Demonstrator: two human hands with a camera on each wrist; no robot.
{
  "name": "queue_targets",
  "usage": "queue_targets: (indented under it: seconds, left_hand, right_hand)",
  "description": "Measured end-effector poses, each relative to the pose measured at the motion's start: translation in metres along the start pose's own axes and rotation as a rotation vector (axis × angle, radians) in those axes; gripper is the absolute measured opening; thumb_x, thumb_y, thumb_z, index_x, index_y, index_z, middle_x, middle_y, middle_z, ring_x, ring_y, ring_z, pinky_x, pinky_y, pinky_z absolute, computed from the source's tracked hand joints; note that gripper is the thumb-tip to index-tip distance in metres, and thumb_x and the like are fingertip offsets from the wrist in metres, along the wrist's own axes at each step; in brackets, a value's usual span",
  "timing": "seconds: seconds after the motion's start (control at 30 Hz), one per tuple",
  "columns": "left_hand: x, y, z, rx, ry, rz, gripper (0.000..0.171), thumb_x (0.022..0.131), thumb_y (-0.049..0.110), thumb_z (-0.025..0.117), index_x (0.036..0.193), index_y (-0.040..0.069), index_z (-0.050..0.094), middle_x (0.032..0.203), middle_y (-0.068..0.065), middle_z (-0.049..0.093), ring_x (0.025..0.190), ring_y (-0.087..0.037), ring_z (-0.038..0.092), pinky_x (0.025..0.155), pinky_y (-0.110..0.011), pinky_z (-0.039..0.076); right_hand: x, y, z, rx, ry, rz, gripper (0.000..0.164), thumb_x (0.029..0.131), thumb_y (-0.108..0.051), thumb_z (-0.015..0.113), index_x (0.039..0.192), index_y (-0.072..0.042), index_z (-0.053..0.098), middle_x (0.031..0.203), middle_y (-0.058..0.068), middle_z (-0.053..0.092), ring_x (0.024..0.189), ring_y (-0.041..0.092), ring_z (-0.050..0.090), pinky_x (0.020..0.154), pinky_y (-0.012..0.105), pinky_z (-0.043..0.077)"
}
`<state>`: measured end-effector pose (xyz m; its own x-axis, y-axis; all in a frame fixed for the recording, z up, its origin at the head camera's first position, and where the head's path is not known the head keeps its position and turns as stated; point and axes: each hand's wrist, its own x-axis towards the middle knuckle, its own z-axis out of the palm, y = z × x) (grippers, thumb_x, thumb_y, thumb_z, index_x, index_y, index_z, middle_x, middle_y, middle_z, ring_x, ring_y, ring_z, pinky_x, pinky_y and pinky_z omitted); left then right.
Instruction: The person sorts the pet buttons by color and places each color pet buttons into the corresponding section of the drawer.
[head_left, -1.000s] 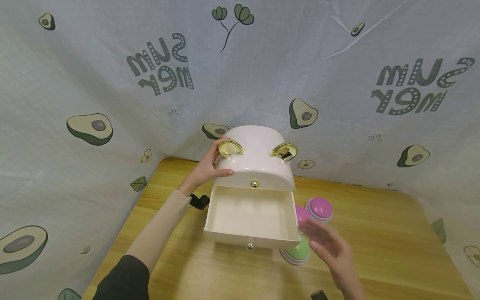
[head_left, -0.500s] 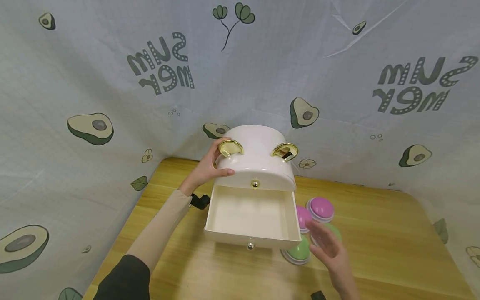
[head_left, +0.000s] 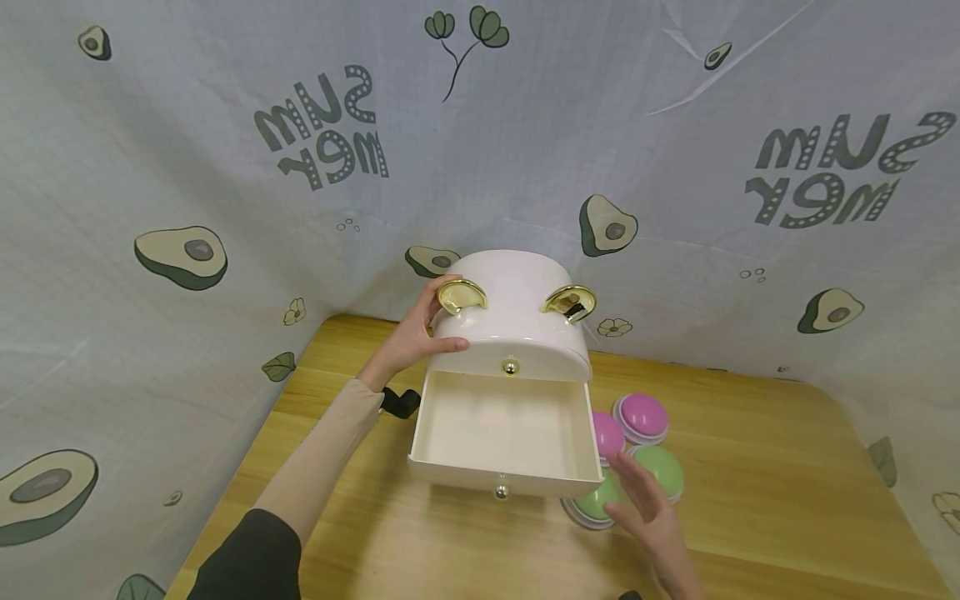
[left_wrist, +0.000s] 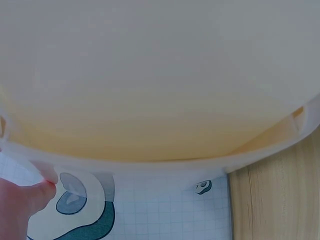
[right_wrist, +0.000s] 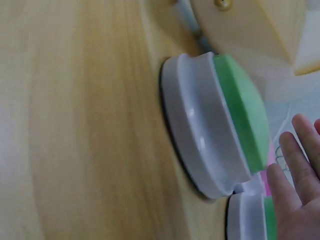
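A white storage box (head_left: 517, 279) with gold ears and gold knobs stands on the table, its lower drawer (head_left: 504, 421) pulled out and bare inside. My left hand (head_left: 408, 337) grips the box's upper left side, thumb on the front and fingers behind the gold ear. In the left wrist view that hand's thumb (left_wrist: 37, 197) shows below the box's pale surface. My right hand (head_left: 651, 521), fingers extended and apart, hovers beside a green-domed button (head_left: 596, 504) with a white base, right of the drawer. The right wrist view shows this button (right_wrist: 245, 110) close up, holding nothing between the fingers.
Behind it are another green-domed button (head_left: 662, 469) and two pink-domed ones, the nearer (head_left: 607, 435) close to the drawer's side, the farther (head_left: 643, 415) behind. A printed cloth (head_left: 510, 150) hangs behind the wooden table (head_left: 787, 467).
My right hand has drawn back from the drawer's right side toward the near green-domed button, uncovering the other green one. The left hand, box and drawer stay put.
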<state>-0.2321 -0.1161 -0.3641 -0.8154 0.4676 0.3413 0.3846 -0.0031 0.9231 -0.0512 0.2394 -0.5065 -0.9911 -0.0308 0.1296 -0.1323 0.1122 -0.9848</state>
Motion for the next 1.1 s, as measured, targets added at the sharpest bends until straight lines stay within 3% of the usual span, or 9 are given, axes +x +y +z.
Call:
queue_targets:
  seconds: [0.23, 0.4, 0.67, 0.73, 0.87, 0.93, 1.03, 1.1]
  left_hand:
    - [0.000, -0.001, -0.001, 0.007, -0.003, -0.003, 0.086, 0.077, -0.007, 0.072, 0.145, 0.005, 0.022, 0.148, -0.019, 0.025, 0.140, -0.032, 0.021, 0.110, -0.054, 0.016]
    - [0.000, 0.001, -0.001, 0.013, -0.007, -0.002, 0.086, 0.077, -0.004, 0.074, 0.145, 0.005, 0.022, 0.147, -0.019, 0.027, 0.140, -0.033, 0.022, 0.110, -0.053, 0.015]
    - [0.000, -0.004, -0.002, 0.011, -0.005, -0.003, 0.087, 0.078, 0.004, 0.078, 0.145, 0.005, 0.023, 0.147, -0.019, 0.027, 0.140, -0.033, 0.022, 0.110, -0.053, 0.015]
    - [0.002, -0.011, -0.003, 0.008, -0.005, -0.001, 0.088, 0.078, 0.003, 0.078, 0.146, 0.006, 0.022, 0.148, -0.018, 0.026, 0.140, -0.033, 0.022, 0.110, -0.053, 0.015]
    - [0.005, -0.027, -0.005, 0.014, 0.000, 0.003, 0.090, 0.077, 0.006, 0.079, 0.147, 0.013, 0.023, 0.148, -0.012, 0.027, 0.140, -0.028, 0.023, 0.110, -0.053, 0.016]
    - [0.005, -0.031, -0.006, 0.018, 0.003, 0.013, 0.091, 0.077, 0.017, 0.082, 0.147, 0.017, 0.024, 0.148, -0.009, 0.028, 0.139, -0.026, 0.024, 0.110, -0.052, 0.017]
    - [0.005, -0.033, -0.006, 0.022, 0.006, 0.026, 0.094, 0.074, 0.035, 0.083, 0.146, 0.019, 0.025, 0.147, -0.007, 0.029, 0.139, -0.024, 0.026, 0.109, -0.054, 0.019]
    - [0.005, -0.033, -0.007, 0.024, 0.004, 0.026, 0.093, 0.075, 0.033, 0.083, 0.146, 0.020, 0.025, 0.147, -0.007, 0.029, 0.139, -0.023, 0.025, 0.108, -0.054, 0.019]
  right_hand:
    - [0.000, 0.013, 0.002, -0.022, 0.001, -0.069, 0.066, 0.080, 0.017, 0.060, 0.140, 0.009, 0.034, 0.137, -0.010, 0.049, 0.125, -0.002, 0.042, 0.097, 0.010, 0.029]
    - [-0.001, 0.025, 0.003, -0.026, -0.004, -0.063, 0.065, 0.079, 0.018, 0.061, 0.138, 0.013, 0.033, 0.134, -0.017, 0.048, 0.124, -0.006, 0.040, 0.097, 0.008, 0.027]
    - [0.000, 0.033, 0.003, -0.052, -0.018, -0.062, 0.068, 0.077, 0.017, 0.064, 0.138, 0.012, 0.034, 0.137, -0.016, 0.044, 0.127, -0.009, 0.034, 0.099, 0.007, 0.024]
    - [-0.001, 0.034, 0.003, -0.064, -0.029, -0.050, 0.070, 0.077, 0.016, 0.065, 0.139, 0.011, 0.034, 0.141, -0.010, 0.043, 0.128, -0.010, 0.032, 0.098, 0.007, 0.023]
    - [-0.002, 0.033, 0.003, -0.102, -0.050, -0.001, 0.076, 0.074, 0.011, 0.071, 0.140, 0.006, 0.034, 0.149, 0.016, 0.033, 0.127, -0.015, 0.026, 0.097, 0.004, 0.020]
    - [-0.002, 0.032, 0.002, -0.127, -0.055, 0.029, 0.079, 0.073, 0.007, 0.074, 0.141, 0.003, 0.034, 0.148, 0.026, 0.027, 0.126, -0.016, 0.024, 0.096, 0.003, 0.018]
    - [-0.002, 0.031, 0.002, -0.163, -0.056, 0.076, 0.082, 0.072, 0.003, 0.076, 0.143, -0.002, 0.034, 0.149, 0.027, 0.024, 0.126, -0.014, 0.022, 0.102, 0.009, 0.014]
    - [-0.002, 0.031, 0.002, -0.189, -0.054, 0.084, 0.084, 0.071, 0.001, 0.078, 0.143, -0.004, 0.034, 0.149, 0.026, 0.025, 0.125, -0.014, 0.022, 0.102, 0.010, 0.013]
